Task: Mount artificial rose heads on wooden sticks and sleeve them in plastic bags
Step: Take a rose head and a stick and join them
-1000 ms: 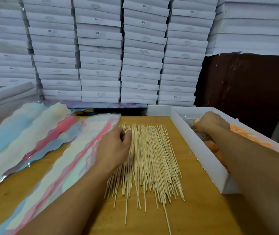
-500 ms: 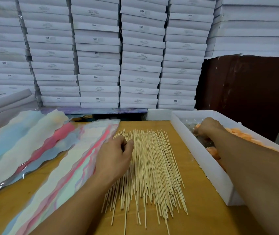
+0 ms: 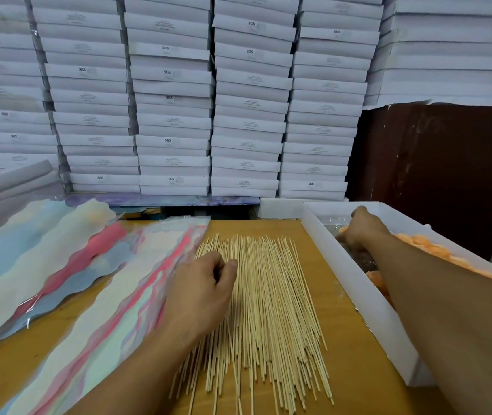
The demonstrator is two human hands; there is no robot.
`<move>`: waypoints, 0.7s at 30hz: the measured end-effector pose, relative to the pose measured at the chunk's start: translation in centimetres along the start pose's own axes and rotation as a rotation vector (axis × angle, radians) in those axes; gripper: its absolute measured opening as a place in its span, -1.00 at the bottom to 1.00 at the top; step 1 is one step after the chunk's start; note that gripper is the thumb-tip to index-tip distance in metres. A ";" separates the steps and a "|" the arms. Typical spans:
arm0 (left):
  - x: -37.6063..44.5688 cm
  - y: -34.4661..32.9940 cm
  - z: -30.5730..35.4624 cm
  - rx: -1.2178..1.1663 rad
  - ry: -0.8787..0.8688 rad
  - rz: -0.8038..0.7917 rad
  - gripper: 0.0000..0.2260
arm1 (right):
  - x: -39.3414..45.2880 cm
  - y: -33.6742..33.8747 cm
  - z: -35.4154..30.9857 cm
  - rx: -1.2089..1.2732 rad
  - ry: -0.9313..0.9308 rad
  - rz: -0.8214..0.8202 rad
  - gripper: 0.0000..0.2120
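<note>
A loose fan of thin pale wooden sticks lies on the bare wooden tabletop, running away from the viewer, between a stack of wavy-edged pastel plastic sleeves on the left and a long white cardboard tray on the right. The left hand rests on the left edge of the stick pile with its fingers curled under and the thumb pressed toward them; it looks to be pinching at one stick, though whether a stick is actually caught between thumb and finger cannot be told from here. The right hand is down in the far end of the tray, fingers curled among the orange fabric rose heads, apparently closing on one, but the fingertips are hidden. The sticks are probably very light, stiff yet easy to snap, and slick enough to roll against their neighbours, so one is best isolated at the edge of the pile and pinched a little back from its end, leaving the tip free to push into a bloom. The rose heads look soft, nearly weightless and crushable; a gentle hold round the base, not the petals, should keep their shape. The glossy sleeves are likely limp and clingy, best taken at the open mouth. A second sleeve stack lies further left, and white flat boxes are stacked behind.
</note>
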State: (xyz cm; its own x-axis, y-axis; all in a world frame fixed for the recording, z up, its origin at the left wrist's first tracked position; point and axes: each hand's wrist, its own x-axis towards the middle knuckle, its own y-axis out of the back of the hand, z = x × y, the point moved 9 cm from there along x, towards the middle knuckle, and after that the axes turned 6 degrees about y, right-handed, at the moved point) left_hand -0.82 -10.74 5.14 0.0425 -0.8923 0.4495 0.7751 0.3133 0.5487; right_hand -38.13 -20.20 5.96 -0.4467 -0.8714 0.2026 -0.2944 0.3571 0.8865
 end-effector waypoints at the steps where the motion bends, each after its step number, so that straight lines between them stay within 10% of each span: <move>1: 0.0 0.0 0.0 0.003 -0.001 0.001 -0.68 | 0.1 -0.2 -0.1 -0.032 0.007 -0.011 -0.50; 21: 0.0 -0.2 -0.1 -0.008 0.009 -0.035 -0.69 | -1.0 4.3 -2.2 -0.088 0.123 0.134 -0.55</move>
State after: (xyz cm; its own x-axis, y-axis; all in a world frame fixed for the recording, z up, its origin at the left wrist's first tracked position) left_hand -0.96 -10.79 4.96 0.0212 -0.9056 0.4235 0.7812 0.2794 0.5583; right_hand -37.12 -18.55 10.47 -0.3683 -0.8549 0.3655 -0.1619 0.4461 0.8802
